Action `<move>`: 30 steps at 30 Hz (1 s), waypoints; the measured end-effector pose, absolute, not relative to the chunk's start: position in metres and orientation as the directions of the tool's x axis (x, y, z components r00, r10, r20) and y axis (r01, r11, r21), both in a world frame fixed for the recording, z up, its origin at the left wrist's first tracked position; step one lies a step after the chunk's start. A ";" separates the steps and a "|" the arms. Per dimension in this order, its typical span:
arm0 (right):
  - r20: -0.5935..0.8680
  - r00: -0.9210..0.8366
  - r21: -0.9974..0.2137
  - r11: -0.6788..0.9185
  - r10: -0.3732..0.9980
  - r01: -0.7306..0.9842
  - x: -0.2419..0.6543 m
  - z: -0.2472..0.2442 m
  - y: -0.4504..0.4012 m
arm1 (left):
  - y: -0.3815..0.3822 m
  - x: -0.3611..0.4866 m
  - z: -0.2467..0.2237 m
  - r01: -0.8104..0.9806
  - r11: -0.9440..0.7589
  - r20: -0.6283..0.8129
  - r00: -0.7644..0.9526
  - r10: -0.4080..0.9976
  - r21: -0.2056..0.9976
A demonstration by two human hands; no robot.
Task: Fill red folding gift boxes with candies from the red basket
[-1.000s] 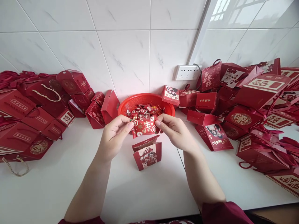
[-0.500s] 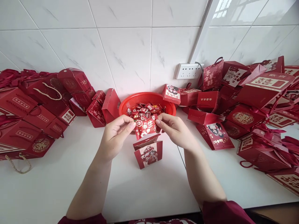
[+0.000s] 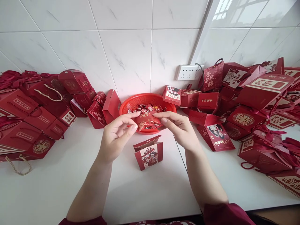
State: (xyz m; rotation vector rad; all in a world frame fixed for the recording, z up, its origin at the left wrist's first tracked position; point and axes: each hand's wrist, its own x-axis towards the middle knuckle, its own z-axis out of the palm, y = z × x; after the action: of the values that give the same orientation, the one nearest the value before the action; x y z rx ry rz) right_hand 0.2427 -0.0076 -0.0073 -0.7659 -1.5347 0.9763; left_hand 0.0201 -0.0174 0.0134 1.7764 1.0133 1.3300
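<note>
Red packet [image 3: 146, 120], shiny and marked with lettering, lies level over the front part of a red plastic basket [image 3: 150, 99], between our two hands and in front of the heaped wrapped sweets [image 3: 142, 107]. Our left hand [image 3: 117, 136] has its index fingertip at the packet's left upper edge, with the thumb spread well apart from that finger. Our right hand [image 3: 179, 129] mirrors it: the index fingertip reaches the packet's right upper edge and the thumb stands apart below. Neither hand pinches the packet; whether the fingertips actually touch it, we cannot tell.

Just in front of the basket, nearer to us, a small box [image 3: 149, 156] stands upright on the white counter [image 3: 150, 193], its top open and its front printed with figures. On our left we have a pile of red boxes [image 3: 30, 128], with a tall box [image 3: 111, 107] just beside the basket. On our right, a larger heap of boxes [image 3: 246, 117] spreads along the counter, some tied with ribbons [image 3: 290, 147], and a little picture box [image 3: 172, 95] sits at the basket's rim. Behind it all we see a socket strip [image 3: 189, 72] against the white tiled wall [image 3: 126, 56].
</note>
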 end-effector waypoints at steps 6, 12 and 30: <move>0.420 -0.262 -0.905 0.383 0.869 -0.184 0.240 -0.006 -0.009 | -0.018 0.022 0.012 0.216 -0.528 0.492 0.202 0.847 0.821; 0.335 -0.382 -0.940 0.334 0.861 -0.073 0.240 -0.007 -0.009 | -0.016 0.024 0.001 0.365 -0.615 0.553 0.269 0.788 0.699; 0.425 -0.362 -0.905 0.404 0.830 -0.134 0.250 -0.002 -0.006 | -0.006 0.021 -0.009 0.688 -0.545 0.187 0.527 0.829 0.479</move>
State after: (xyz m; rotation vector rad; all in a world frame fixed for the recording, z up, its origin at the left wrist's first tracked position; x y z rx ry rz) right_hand 0.2495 -0.0064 -0.0021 -0.6258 -1.6217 1.1607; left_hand 0.0208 -0.0065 -0.0085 2.4234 1.2558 0.5671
